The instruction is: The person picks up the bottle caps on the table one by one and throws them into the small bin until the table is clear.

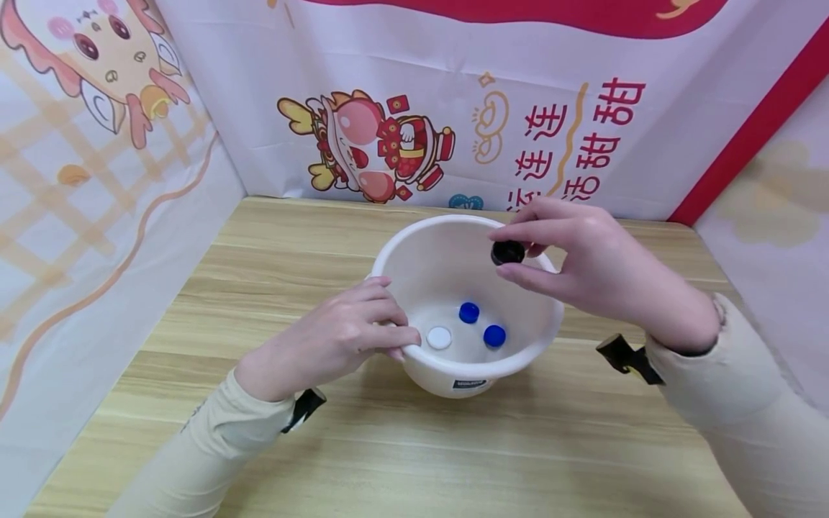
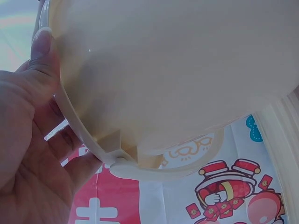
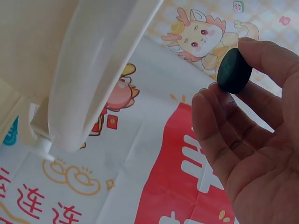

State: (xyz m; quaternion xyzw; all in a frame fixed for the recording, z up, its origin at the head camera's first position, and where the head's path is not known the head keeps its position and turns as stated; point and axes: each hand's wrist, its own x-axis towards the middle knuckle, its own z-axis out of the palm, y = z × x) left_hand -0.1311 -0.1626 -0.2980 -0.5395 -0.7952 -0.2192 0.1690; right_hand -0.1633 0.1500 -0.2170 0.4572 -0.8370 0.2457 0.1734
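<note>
Blue caps [image 1: 494,336] in bucket [image 1: 434,374], head view only

On my left wrist feed, the left hand [image 2: 28,135] grips the rim [image 2: 74,121] of the pale bucket [image 2: 177,60], its thumb [image 2: 44,58] on the near side and its fingers [image 2: 84,169] beyond. I see a curved handle [image 2: 145,174] joined to the bucket near the fingers, a printed backdrop [image 2: 154,200] with a cartoon figure [image 2: 225,193], and pale tabletop [image 2: 278,135] at right.

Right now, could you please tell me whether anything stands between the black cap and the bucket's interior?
Nothing visible does: the right hand pinches the black cap above the bucket, whose mouth is uncovered.
</note>
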